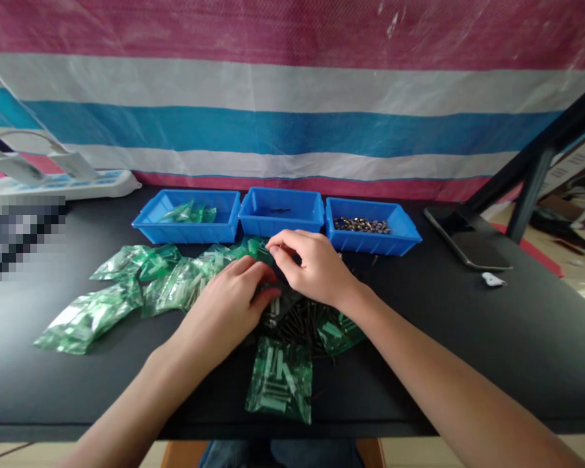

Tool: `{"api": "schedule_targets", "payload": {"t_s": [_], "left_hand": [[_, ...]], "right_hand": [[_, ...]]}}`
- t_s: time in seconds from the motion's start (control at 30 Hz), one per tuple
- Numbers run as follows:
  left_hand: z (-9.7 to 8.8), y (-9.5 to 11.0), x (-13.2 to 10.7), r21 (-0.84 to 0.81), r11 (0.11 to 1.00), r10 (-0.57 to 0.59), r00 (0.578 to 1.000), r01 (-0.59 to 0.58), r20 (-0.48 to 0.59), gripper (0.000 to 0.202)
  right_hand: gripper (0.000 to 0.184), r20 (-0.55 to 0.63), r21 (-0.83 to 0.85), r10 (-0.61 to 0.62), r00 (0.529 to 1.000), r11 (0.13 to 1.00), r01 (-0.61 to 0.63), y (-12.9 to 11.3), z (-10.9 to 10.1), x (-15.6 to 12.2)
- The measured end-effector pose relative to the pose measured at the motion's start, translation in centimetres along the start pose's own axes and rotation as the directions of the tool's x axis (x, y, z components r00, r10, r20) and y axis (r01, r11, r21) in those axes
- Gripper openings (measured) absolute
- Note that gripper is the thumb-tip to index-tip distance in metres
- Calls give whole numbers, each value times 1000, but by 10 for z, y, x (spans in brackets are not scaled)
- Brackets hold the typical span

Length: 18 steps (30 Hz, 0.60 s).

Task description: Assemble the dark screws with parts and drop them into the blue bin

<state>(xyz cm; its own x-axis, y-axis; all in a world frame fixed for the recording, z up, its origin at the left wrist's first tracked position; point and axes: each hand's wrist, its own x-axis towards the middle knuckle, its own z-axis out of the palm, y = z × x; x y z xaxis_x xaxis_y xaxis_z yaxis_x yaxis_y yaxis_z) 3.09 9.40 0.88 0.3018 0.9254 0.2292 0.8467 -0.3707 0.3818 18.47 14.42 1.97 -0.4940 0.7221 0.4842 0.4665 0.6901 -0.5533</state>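
Observation:
My left hand (238,292) is over the middle of the pile, its fingers curled in and its thumb low; what they grip is hidden. Thumb and forefinger of my right hand (312,263) are pinched together just beside it, on something too small to make out. Behind the fingertips lies a green plastic bag (256,247). Beneath my hands is a heap of dark screws (307,322). A green bag of pale plugs (279,380) lies in front of it, and another green bag (338,331) rests under my right forearm.
More green bags (92,312) are spread to the left. Three blue bins stand behind: one with green packets (185,234), one with a few dark pieces (280,224), one with shiny metal parts (370,244). A phone (468,240), a white earbud (492,279) and a power strip (97,185) flank them.

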Motion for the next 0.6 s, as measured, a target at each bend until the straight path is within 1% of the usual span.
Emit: {"api": "schedule_targets", "payload": {"t_s": [0.07, 0.13, 0.2, 0.23, 0.3, 0.37, 0.4, 0.47, 0.57, 0.6], "left_hand": [[-3, 0, 11, -85, 996, -41, 999, 39, -17, 13], [-7, 1, 26, -180, 983, -40, 999, 36, -23, 17], [-14, 2, 42, -280, 960, -34, 997, 15, -64, 17], [-17, 3, 50, -336, 942, -42, 993, 2, -111, 15], [-23, 5, 63, -448, 893, -75, 969, -39, -235, 12], [-25, 7, 71, -531, 845, -117, 945, -67, -306, 10], [-23, 8, 72, -559, 826, -138, 937, -70, -320, 10], [-14, 10, 70, -589, 805, -156, 929, -78, -336, 11], [2, 14, 60, -590, 802, -122, 944, -89, -307, 18], [5, 15, 58, -591, 802, -117, 947, -87, -298, 21]], "right_hand": [[17, -17, 10, 25, 1000, 1000, -24, -2, -5, -8], [16, -50, 33, 55, 997, 998, -54, -3, -10, -13], [15, -121, 58, 85, 989, 995, -78, -4, -12, -14], [16, -172, 70, 106, 979, 993, -95, -5, -12, -14], [20, -282, 93, 162, 946, 986, -141, -4, -10, -12], [29, -369, 128, 227, 901, 973, -193, -1, -7, -10], [33, -387, 156, 262, 884, 964, -217, 1, -6, -10], [36, -358, 235, 334, 872, 936, -262, 7, -4, -10], [29, -240, 335, 412, 879, 885, -323, 15, -2, -11], [27, -225, 349, 422, 878, 876, -332, 16, -1, -12]]}}
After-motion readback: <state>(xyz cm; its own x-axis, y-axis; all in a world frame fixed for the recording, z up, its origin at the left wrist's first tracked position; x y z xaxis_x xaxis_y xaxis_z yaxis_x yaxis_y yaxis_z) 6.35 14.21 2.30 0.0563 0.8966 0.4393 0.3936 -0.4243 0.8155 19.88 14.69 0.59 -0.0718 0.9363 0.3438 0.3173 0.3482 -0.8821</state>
